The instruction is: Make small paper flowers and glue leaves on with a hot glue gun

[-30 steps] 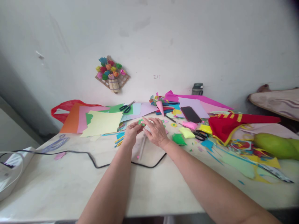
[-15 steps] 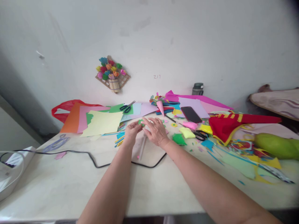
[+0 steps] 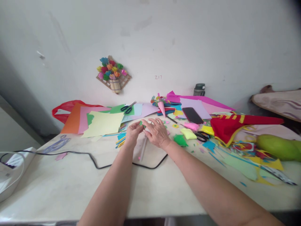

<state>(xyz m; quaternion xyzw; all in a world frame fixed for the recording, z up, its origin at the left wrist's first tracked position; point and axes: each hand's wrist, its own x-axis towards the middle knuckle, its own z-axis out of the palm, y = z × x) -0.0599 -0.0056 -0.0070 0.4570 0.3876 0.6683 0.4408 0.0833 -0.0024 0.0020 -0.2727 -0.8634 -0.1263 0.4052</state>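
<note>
Over the middle of the table, my left hand (image 3: pixel 132 134) pinches a small green paper piece (image 3: pixel 141 123) between thumb and fingertips. Its exact shape is too small and partly covered to tell. My right hand (image 3: pixel 158 134) comes in from the right with fingers apart, its index fingertip at the edge of the green piece. Below the hands lies a thin whitish stick (image 3: pixel 143 149), with a small pink bit beside it. Behind them a pink paper cone (image 3: pixel 161 108) holds small colourful paper flowers. A yellow paper flower (image 3: pixel 175 126) lies right of my right hand.
A black cable (image 3: pixel 103 168) crosses the table before me. Scissors (image 3: pixel 128 108) lie on coloured sheets (image 3: pixel 107 124) at back left. Toward the right are a phone (image 3: pixel 192 115), clay packets (image 3: pixel 188 134), more scissors (image 3: pixel 202 136), red cloth (image 3: pixel 229 127), paper scraps and a green fruit (image 3: pixel 277 147).
My right fingers have shifted very slightly around the green piece. Otherwise both hands and the things on the table look the same.
</note>
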